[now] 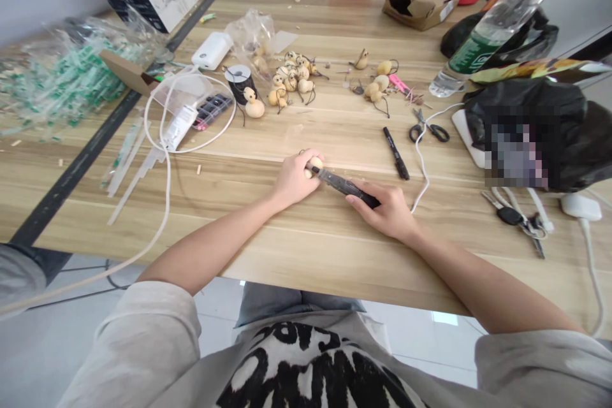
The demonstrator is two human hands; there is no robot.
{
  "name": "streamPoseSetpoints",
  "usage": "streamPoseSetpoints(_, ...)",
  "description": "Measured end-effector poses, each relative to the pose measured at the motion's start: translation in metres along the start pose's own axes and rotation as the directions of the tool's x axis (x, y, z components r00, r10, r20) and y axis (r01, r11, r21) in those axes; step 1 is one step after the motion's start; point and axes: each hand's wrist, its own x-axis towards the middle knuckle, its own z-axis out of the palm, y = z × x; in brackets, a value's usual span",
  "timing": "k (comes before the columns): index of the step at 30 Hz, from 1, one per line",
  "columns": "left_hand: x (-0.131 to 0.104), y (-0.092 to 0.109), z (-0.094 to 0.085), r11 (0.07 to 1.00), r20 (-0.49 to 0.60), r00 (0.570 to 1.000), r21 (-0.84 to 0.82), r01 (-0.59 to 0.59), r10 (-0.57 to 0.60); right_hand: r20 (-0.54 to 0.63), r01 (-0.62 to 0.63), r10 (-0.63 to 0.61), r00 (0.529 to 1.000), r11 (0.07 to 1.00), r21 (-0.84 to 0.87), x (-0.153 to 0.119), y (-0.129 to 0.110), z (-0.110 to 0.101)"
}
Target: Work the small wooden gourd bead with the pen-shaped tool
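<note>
My left hand (299,180) is closed around a small pale gourd (315,163) above the front middle of the table. A dark cord shows near the top of the gourd. In my right hand (388,209) is a slim dark hand tool (345,185), its fingers wrapped around the black rear end. The tool's narrow tip meets the gourd, or is very close to it. What kind of tool it is, I cannot make out. Beyond my hands stands a gourd bird figure (254,106), left of a cluster of similar gourds (291,76) with dark cords.
A black marker (396,153) and scissors (428,127) lie to the right, near a white cable (421,166). Farther right are a water bottle (471,54), a black plastic bag (497,102) and keys (519,217). On the left are a thread spool (240,81), clear sticks (136,183) and green-marked packets (71,83).
</note>
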Motion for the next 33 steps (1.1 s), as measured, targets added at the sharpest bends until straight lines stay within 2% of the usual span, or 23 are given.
streamPoseSetpoints(33,0.0001,0.0033,-0.0015,0.999,0.011,0.999,0.018,0.039,-0.039,-0.015,-0.026,0.026,1.0,1.0,0.004,0.0002,-0.0021,-0.0003)
